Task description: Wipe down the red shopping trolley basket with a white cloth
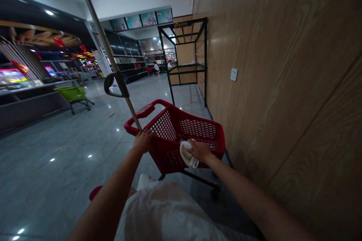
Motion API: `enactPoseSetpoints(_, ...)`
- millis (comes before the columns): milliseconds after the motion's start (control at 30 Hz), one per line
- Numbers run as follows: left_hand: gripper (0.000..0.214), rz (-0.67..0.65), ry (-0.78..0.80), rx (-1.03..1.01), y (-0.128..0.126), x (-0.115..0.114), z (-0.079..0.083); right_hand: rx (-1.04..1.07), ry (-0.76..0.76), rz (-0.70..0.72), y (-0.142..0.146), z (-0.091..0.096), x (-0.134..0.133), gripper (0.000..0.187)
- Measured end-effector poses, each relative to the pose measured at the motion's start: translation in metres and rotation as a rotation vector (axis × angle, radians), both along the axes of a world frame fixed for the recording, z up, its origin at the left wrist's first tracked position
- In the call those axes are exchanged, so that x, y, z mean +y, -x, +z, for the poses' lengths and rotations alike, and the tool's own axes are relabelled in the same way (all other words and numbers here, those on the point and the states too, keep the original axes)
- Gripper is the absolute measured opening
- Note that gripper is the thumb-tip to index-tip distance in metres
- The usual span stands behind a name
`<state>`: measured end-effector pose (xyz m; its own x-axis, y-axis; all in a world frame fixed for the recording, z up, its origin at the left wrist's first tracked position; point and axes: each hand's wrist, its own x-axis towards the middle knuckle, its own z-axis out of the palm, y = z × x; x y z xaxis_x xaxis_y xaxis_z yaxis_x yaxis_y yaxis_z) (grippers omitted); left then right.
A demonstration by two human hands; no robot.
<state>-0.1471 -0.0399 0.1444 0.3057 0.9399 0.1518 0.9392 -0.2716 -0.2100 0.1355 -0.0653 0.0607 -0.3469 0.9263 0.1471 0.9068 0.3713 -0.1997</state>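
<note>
"As both arms reach forward, what does each hand have?"

"The left hand [143,140], at 11 o'clock, curls its fingers [144,135] around the rim of a red shopping cart [169,157]. The right hand [200,150], at 12 o'clock, clenches a white cloth [186,155] against the cart's near side."

"What rises beside the left hand?"

"A long metal pole [104,41] with a black curved handle [117,84] climbs toward 11 o'clock from the rim. I can't tell if those fingers also grip it."

"And around the cart?"

"A wood-panelled wall [283,83] with a white wall socket plate [233,74] runs along 2 o'clock, and a dark metal shelf frame [205,64] stands at 12 o'clock. A green shopping cart [74,94] waits on the tiled floor [56,139] at 10 o'clock, before a lit display counter [17,77]. Two people [162,67] are far off at 12 o'clock, under a row of overhead screens [148,19]."
</note>
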Motion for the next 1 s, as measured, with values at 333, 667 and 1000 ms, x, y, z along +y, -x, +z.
enactPoseSetpoints(333,0.036,0.089,-0.054,0.010,0.015,0.024,-0.005,0.010,0.042,0.061,0.011,0.005,0.051,0.047)
enactPoseSetpoints(667,0.032,-0.001,-0.136,-0.049,0.024,0.041,-0.009,0.064,0.097,0.106,0.035,0.011,0.083,0.041)
enactPoseSetpoints(1000,0.033,0.063,-0.489,-0.241,0.017,0.049,-0.050,0.089,0.014,0.164,0.167,0.029,0.100,0.043)
